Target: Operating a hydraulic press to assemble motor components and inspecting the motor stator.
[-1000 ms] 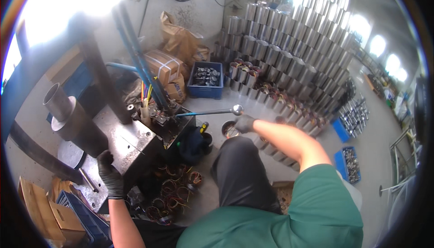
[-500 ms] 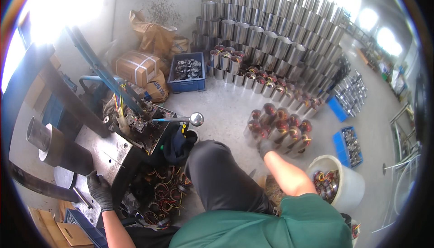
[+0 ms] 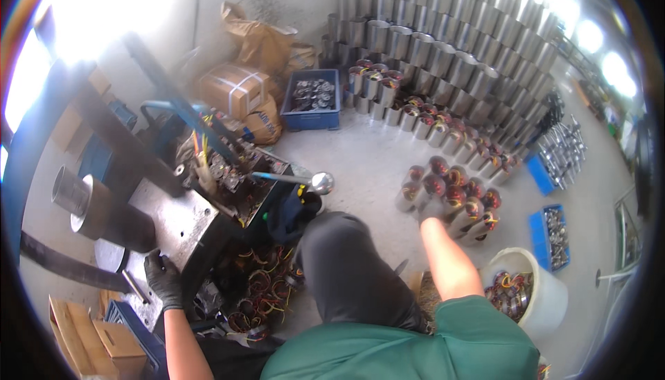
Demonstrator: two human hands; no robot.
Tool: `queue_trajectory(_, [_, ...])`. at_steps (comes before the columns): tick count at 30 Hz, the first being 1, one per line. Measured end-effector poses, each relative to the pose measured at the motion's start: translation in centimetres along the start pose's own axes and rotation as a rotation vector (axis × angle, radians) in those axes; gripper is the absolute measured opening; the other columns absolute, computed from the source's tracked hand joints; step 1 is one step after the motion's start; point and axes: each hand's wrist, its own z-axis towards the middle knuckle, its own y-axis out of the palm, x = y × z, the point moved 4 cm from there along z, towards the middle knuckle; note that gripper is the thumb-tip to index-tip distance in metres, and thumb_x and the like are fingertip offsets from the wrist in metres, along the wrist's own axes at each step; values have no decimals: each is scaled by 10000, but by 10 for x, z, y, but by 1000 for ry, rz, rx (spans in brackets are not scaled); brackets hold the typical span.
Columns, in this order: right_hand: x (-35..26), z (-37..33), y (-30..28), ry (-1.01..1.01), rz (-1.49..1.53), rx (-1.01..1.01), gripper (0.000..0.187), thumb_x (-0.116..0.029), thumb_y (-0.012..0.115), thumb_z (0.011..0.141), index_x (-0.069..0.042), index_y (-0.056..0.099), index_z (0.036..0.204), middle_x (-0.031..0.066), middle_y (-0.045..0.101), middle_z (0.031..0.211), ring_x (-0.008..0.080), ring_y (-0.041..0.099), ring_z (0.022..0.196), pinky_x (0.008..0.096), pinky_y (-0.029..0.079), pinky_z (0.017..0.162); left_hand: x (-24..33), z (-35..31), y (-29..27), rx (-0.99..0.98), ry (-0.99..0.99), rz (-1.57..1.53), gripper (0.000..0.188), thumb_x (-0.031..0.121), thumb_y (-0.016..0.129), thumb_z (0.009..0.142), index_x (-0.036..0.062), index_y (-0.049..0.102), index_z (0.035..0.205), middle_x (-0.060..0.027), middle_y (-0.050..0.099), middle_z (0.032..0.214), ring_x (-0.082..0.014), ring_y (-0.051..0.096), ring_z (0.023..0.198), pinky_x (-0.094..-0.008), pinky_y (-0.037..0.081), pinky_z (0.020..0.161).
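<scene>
Two gloved hands are showing. The left hand [image 3: 164,279] is resting at the right edge of one metal plate [image 3: 181,219], fingers loosely bent; whether they are gripping it I cannot tell. The right hand [image 3: 433,210], blurred, is reaching to the near left side of about ten wire-filled cylinders [image 3: 454,196], which are standing on the floor [image 3: 367,169]; its closure and any hold are not readable. One dark blue crate [image 3: 310,121] is sitting far off near the wall [image 3: 305,6]; two brighter blue bins [image 3: 538,241] and one white bucket [image 3: 547,297] are standing right. Grey floor is stretching between crate and cylinders; stacked metal tubes [image 3: 478,44], too many to count, are bounding it far right, one ball-ended lever [image 3: 322,183] jutting over its left edge.
</scene>
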Motion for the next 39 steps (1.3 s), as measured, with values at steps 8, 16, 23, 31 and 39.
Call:
queue_trajectory(8, [-68,-176,56,46,-470,-948,208,-326,739,915,-219,567,870,-7,600,723,137,589,592,304,497,516,-6,0,-1,11,-2,54,199,98,647,915,57,682,1107,-178,683,1016,-377,678,961,-477,551,850])
queue_trajectory(16, [-113,-392,225,-837,-1708,-1816,338,-221,616,919,-30,726,1175,148,757,1058,271,721,962,399,565,884,-6,3,-8,-44,-96,31,210,200,683,930,101,693,1115,-148,696,982,-345,683,950,-479,557,854])
queue_trajectory(23, [43,-512,165,-1157,-2254,-2619,440,-393,576,924,-67,770,1145,230,745,1137,409,696,1101,506,519,958,-9,0,-7,-14,-74,17,187,198,690,925,92,689,1080,-144,691,974,-350,676,955,-486,559,841])
queue_trajectory(31, [247,-499,120,-892,-1965,-2049,971,-574,723,825,-205,318,1626,240,606,1452,416,608,1317,470,499,1087,-6,2,-8,-11,-35,62,172,189,700,921,90,690,1062,-137,689,943,-340,685,913,-471,565,815])
queue_trajectory(39, [263,-488,104,-788,-1730,-1711,1153,-524,841,747,-284,191,1669,206,495,1584,432,556,1372,500,493,1093,-5,2,-8,-18,-36,73,183,183,697,915,79,685,1065,-144,684,932,-348,678,894,-478,559,799])
